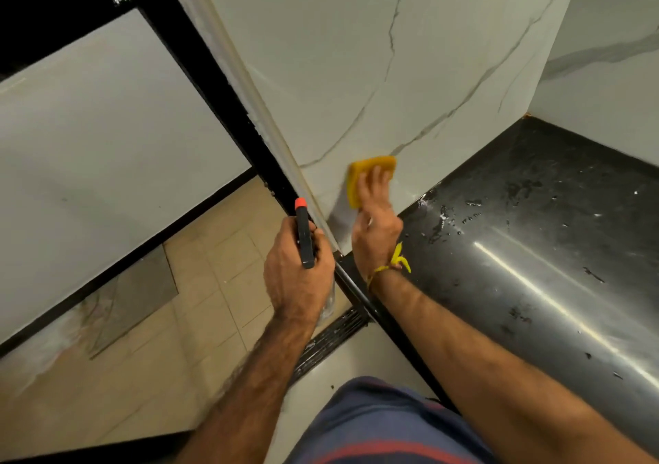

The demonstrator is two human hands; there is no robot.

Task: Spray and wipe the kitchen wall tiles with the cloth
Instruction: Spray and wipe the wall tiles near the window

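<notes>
A yellow cloth point(367, 171) lies flat against the white marble-veined wall tiles point(374, 71), low down near the wall's left edge. My right hand point(376, 221) presses it to the tile with straight fingers spread over it. A yellow thread is tied round that wrist. My left hand point(296, 271) grips a spray bottle point(305, 238) with a black head and an orange nozzle pointing up, just left of the wall's corner trim. The bottle's body is hidden under my hand.
A glossy black countertop point(535, 231) with water drops and white specks meets the tiled wall on the right. A black door frame point(214, 81) runs diagonally at the left. Beige floor tiles point(199, 303) and a floor drain grate point(331, 338) lie below.
</notes>
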